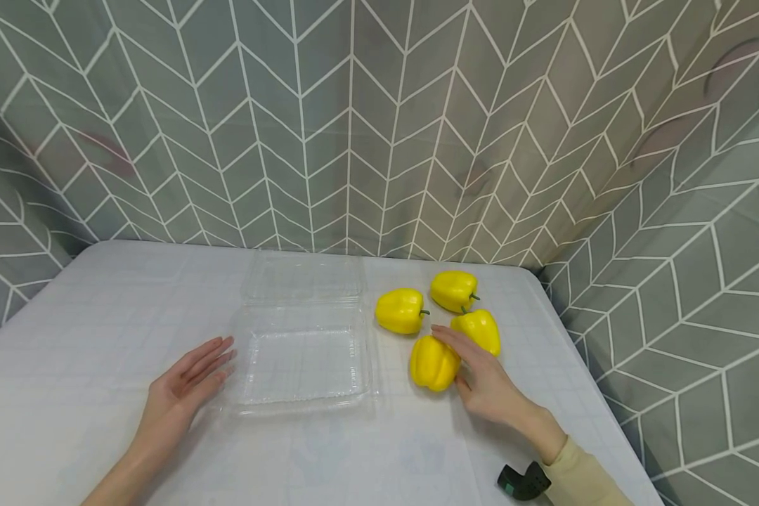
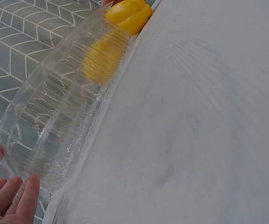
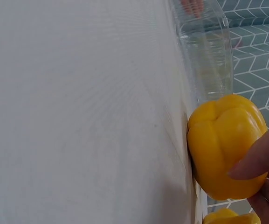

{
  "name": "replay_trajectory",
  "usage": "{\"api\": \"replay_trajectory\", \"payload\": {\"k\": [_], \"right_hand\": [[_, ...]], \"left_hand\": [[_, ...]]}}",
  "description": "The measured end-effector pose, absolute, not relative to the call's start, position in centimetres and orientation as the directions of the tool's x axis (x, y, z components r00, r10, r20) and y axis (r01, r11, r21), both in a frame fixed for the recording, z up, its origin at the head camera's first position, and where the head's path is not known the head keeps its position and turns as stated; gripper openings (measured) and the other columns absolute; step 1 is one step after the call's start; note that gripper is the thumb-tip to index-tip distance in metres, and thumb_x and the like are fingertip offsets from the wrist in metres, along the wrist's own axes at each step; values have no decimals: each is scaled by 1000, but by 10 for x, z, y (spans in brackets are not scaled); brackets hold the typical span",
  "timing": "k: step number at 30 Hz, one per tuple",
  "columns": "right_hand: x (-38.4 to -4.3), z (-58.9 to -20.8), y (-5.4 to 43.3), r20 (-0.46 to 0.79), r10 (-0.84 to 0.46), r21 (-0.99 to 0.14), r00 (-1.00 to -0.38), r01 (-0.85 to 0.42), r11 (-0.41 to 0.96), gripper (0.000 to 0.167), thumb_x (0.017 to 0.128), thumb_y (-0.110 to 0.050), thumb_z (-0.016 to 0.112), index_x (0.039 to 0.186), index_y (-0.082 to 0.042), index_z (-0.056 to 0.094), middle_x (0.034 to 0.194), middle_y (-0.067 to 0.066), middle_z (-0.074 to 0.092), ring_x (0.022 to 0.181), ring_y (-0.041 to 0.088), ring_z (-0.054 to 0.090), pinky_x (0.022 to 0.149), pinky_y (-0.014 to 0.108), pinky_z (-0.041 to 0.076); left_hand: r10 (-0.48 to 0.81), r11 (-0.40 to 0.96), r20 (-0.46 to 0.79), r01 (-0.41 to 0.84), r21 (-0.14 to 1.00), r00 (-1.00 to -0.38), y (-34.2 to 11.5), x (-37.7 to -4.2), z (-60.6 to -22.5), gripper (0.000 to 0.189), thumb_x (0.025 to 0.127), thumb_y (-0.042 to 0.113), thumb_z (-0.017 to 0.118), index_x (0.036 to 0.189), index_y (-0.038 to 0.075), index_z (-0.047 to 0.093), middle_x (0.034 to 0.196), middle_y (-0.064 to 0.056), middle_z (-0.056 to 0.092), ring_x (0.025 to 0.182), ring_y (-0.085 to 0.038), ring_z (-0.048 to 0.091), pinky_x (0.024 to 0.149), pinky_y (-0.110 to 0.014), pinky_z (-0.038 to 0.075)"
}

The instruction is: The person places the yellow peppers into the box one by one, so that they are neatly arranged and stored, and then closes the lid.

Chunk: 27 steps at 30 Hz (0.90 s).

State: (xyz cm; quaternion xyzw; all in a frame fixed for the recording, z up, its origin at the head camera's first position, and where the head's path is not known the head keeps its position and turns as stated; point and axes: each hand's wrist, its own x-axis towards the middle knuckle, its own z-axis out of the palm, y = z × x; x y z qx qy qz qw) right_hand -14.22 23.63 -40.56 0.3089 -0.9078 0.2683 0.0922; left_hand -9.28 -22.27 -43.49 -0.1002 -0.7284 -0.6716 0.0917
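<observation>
An unlidded clear plastic container (image 1: 303, 367) lies on the table with its hinged lid (image 1: 303, 276) folded back toward the wall. By the container's left side is my left hand (image 1: 180, 390), fingers extended and holding nothing; whether the fingertips touch the plastic is hard to tell. To the right of the container, my right hand (image 1: 490, 386) holds a yellow bell pepper (image 1: 431, 365), thumb on one side and fingers on the other. The right wrist view shows that pepper (image 3: 225, 140) low against the tabletop, the thumb (image 3: 255, 161) across it.
Three more yellow bell peppers sit close by: one at left (image 1: 400, 310), one at the back (image 1: 453, 290), and one partly behind the right hand (image 1: 481, 330). A white cloth covers the table (image 1: 76, 337). Patterned grey curtains (image 1: 329, 126) stand behind and at the sides.
</observation>
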Motion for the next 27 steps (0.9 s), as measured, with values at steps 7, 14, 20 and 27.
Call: {"api": "replay_trajectory", "payload": {"k": [7, 14, 20, 27], "right_hand": [[-141, -407, 236, 326, -512, -448, -795, -607, 657, 84, 72, 20, 63, 149, -10, 45, 156, 1, 43, 144, 34, 39, 123, 18, 14], [-139, -406, 235, 314, -515, -444, -798, -603, 663, 83, 73, 14, 69, 149, -11, 45, 156, 0, 43, 144, 34, 39, 125, 42, 26], [-140, -406, 235, 326, -524, -453, -787, -617, 643, 82, 73, 12, 72, 148, -11, 46, 155, 1, 44, 143, 35, 39, 124, 17, 13], [-141, -409, 236, 362, -534, -443, -764, -645, 623, 79, 75, 6, 77, 146, -10, 48, 152, 3, 47, 141, 40, 40, 123, 14, 12]], "left_hand": [[29, 62, 270, 272, 960, -962, -223, -92, -435, 53, 99, -2, 57, 148, -8, 37, 148, -7, 54, 127, -7, 58, 99, -19, 53], [33, 43, 276, 278, 960, -960, -224, -92, -436, 53, 98, -4, 57, 147, -8, 37, 148, -7, 54, 128, -8, 58, 99, -20, 53], [35, 37, 282, 283, 958, -959, -223, -92, -435, 53, 98, -4, 57, 147, -9, 36, 148, -7, 54, 128, -8, 58, 100, -21, 53], [34, 47, 277, 278, 959, -960, -223, -92, -435, 54, 98, -5, 57, 148, -8, 37, 148, -8, 53, 128, -8, 58, 100, -20, 53]]}}
